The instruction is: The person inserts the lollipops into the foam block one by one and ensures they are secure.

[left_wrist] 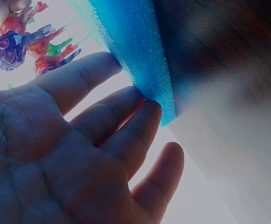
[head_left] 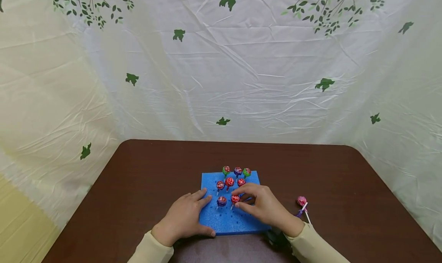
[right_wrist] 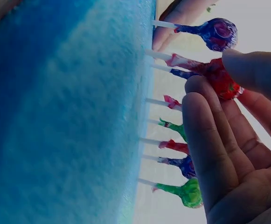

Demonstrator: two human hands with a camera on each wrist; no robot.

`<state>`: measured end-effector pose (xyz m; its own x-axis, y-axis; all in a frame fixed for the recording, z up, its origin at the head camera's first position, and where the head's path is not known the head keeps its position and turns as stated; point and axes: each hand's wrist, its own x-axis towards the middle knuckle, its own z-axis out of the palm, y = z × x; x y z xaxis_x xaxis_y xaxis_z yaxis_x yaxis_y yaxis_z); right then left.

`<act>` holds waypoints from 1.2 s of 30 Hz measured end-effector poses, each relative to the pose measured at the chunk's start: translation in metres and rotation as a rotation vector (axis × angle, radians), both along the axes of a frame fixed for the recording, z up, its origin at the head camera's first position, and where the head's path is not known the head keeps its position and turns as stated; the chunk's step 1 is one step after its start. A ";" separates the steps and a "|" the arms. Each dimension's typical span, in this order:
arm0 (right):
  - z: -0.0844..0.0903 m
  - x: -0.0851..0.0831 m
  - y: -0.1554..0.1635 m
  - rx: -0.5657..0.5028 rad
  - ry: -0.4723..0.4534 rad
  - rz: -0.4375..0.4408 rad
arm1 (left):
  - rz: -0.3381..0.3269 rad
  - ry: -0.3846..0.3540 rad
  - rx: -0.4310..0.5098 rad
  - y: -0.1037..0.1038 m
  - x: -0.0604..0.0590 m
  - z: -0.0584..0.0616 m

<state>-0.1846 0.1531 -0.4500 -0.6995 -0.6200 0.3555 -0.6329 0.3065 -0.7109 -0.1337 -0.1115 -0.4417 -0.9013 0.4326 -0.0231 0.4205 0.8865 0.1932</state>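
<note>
Fingers of the right hand pinch a red lollipop; left hand fingers lie flat on the blue foam.

Dark brown wooden table, glossy top w/ rounded back corners, fills lower part of head view. Behind it and on both sides hangs a creased white plastic sheet as backdrop, printed w/ scattered green leaves and leafy branches along the top edge. Fold lines run across the sheet; it curves round the table's far edge. At far lower left, a strip of pale yellow wall or floor. Light is even and soft, no hard shadows.
</note>
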 end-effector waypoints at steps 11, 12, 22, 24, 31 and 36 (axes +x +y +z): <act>0.013 0.001 0.006 0.055 -0.016 -0.005 | -0.005 0.016 0.009 -0.001 0.000 -0.001; 0.015 0.000 0.007 0.055 -0.016 -0.006 | -0.004 0.015 0.012 -0.001 0.000 -0.001; 0.021 -0.003 0.018 0.033 0.013 -0.014 | 0.002 -0.007 0.016 -0.001 0.000 -0.001; 0.022 -0.004 0.020 0.029 0.020 -0.023 | 0.000 -0.004 0.017 -0.001 0.000 -0.001; 0.027 -0.008 0.032 -0.005 0.053 -0.061 | -0.005 0.012 0.024 -0.001 0.001 0.000; 0.033 -0.011 0.045 -0.021 0.063 -0.118 | -0.005 0.013 0.020 -0.001 0.001 0.000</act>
<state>-0.1960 0.1980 -0.4166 -0.7431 -0.5263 0.4133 -0.6370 0.3669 -0.6779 -0.1327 -0.1127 -0.4415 -0.8994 0.4372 -0.0021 0.4275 0.8804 0.2055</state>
